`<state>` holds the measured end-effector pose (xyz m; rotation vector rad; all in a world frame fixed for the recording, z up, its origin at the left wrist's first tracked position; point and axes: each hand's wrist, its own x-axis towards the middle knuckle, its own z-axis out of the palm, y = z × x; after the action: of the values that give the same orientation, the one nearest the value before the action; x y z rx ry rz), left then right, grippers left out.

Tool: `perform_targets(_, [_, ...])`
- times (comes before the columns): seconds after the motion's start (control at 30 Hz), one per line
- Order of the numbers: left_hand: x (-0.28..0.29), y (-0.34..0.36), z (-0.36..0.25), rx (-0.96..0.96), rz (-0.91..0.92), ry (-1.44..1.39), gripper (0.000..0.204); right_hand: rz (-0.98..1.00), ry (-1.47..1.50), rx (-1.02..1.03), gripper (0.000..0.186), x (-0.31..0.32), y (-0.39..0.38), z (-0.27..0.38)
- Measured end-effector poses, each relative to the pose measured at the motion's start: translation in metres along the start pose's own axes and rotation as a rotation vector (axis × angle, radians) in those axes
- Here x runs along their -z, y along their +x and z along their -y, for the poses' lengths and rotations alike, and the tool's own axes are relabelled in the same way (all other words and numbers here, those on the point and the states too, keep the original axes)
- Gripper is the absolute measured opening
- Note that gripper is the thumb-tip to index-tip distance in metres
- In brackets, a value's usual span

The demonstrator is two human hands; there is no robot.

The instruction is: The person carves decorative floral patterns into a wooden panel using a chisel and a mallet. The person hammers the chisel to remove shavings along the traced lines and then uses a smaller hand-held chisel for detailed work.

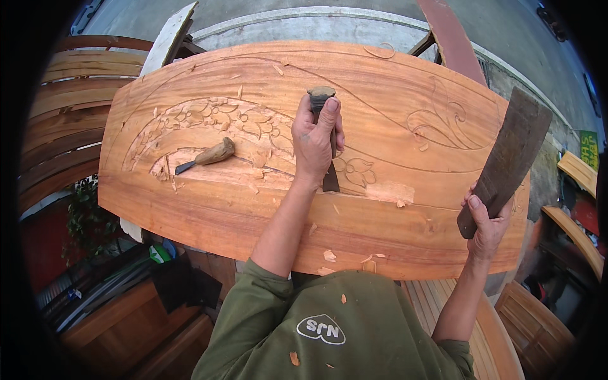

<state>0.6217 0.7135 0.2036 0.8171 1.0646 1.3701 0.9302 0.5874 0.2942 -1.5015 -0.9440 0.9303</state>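
Observation:
My left hand (313, 142) is wrapped round a chisel (330, 180), which stands nearly upright with its dark blade against the wooden panel (380, 237). The chisel's handle top pokes out above my thumb. In my right hand (486, 229) is a flat, dark paddle-shaped bat (514, 142), gripped at its lower end and raised over the panel's right side. A second chisel (215, 153) with a rounded wooden handle lies on the panel to the left, near a carved band of leaves and flowers (209, 114).
Wood shavings (329, 256) are scattered over the panel. Drawn curls and flowers (437, 123) mark its right part. Supports, a pale board (168, 38) and a reddish plank (451, 44), stick out at the far edge. A slatted wooden piece (76, 107) stands at the left.

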Motion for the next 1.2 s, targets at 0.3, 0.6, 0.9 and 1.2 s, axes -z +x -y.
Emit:
perform_targets(0.3, [-0.013, -0.008, -0.005, -0.053, 0.083, 0.052, 0.030, 0.802, -1.001, 0.413, 0.091, -0.113, 0.123, 0.045])
perform_targets(0.6, [-0.011, -0.008, 0.002, 0.036, 0.061, 0.005, 0.029, 0.783, -0.800, 0.208, 0.096, -0.130, 0.145, 0.044])
perform_targets(0.9, [-0.004, -0.004, -0.001, 0.063, 0.063, 0.089, 0.033, 0.886, -0.830, 0.127, 0.094, -0.139, 0.126, 0.045])
perform_targets(1.2, [0.037, -0.080, -0.079, 0.384, 0.246, 0.381, 0.032, 0.149, -0.204, -0.020, 0.084, 0.004, 0.026, -0.036])
